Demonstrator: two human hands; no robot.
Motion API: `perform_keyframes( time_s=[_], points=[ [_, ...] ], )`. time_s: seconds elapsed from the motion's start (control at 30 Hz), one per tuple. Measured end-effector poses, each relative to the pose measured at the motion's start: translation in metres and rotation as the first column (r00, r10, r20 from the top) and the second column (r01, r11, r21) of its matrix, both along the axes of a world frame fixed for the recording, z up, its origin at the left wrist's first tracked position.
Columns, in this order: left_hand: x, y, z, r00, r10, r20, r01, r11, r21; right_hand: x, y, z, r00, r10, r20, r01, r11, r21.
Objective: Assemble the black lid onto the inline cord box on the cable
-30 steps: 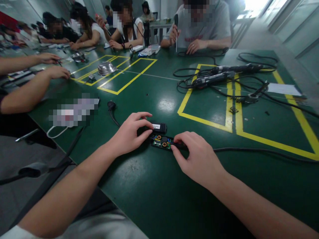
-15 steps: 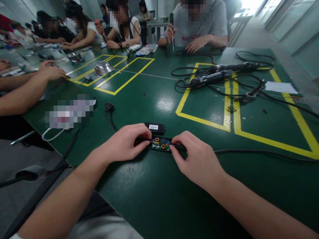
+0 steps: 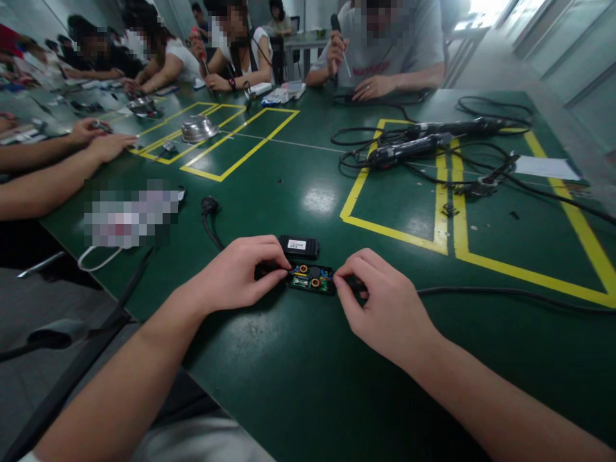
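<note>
In front of me lies a black plastic case (image 3: 310, 280) with its inside exposed, showing a green circuit board, copper coils and thin coloured wires. At its left end my left hand (image 3: 248, 273) pinches the black cable where it enters. My right hand (image 3: 378, 292) pinches at the opposite end, with a black power cord (image 3: 481, 292) running off to the right from beneath it. Just behind the case is its black cover (image 3: 299, 246) with a white label. A black plug (image 3: 210, 205) on a cord lies beyond my left hand. My fingers partly hide both cable ends.
Two black electric screwdrivers (image 3: 409, 151) with looped cables lie at the right on the yellow-taped green table (image 3: 308, 359). A metal bowl (image 3: 199, 130) stands farther back. A white-strapped item (image 3: 132, 218), blurred, is at the left. Several people work around the table; one holds a screwdriver (image 3: 342, 48).
My right fingertips have shifted slightly right, from over the board to the case's end. My left hand stays nearly in place. Across the table, a person's screwdriver has tilted.
</note>
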State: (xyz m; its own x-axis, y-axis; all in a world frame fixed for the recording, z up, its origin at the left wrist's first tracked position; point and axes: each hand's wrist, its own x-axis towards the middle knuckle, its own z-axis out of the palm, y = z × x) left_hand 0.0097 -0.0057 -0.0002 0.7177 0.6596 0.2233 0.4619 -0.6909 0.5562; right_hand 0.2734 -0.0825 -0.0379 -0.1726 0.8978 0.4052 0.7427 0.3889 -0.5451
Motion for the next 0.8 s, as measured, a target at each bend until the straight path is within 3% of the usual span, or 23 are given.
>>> perform_keyframes(
  time_s=[0.37, 0.5, 0.63, 0.73, 0.8],
  points=[
    [-0.002, 0.003, -0.001, 0.999, -0.045, 0.0, 0.045, 0.999, 0.03, 0.002, 0.002, 0.001, 0.989, -0.008, 0.146, -0.003, 0.997, 0.077],
    [0.003, 0.0, -0.003, 1.0, 0.021, -0.002, -0.02, 0.992, 0.123, 0.004, -0.002, -0.003, 0.973, 0.0, 0.231, -0.032, 0.991, 0.133],
    [0.014, 0.004, -0.015, 0.995, 0.09, -0.032, -0.085, 0.988, 0.126, 0.01, -0.001, -0.008, 0.963, -0.029, 0.269, -0.027, 0.979, 0.202],
    [0.021, 0.009, -0.024, 0.979, 0.155, -0.13, -0.148, 0.987, 0.062, 0.005, -0.003, 0.005, 0.99, -0.049, 0.133, 0.013, 0.966, 0.257],
    [0.024, 0.01, -0.027, 0.972, 0.185, -0.148, -0.181, 0.983, 0.035, -0.005, -0.014, 0.02, 0.996, 0.007, -0.094, 0.014, 0.975, 0.223]
  ],
)
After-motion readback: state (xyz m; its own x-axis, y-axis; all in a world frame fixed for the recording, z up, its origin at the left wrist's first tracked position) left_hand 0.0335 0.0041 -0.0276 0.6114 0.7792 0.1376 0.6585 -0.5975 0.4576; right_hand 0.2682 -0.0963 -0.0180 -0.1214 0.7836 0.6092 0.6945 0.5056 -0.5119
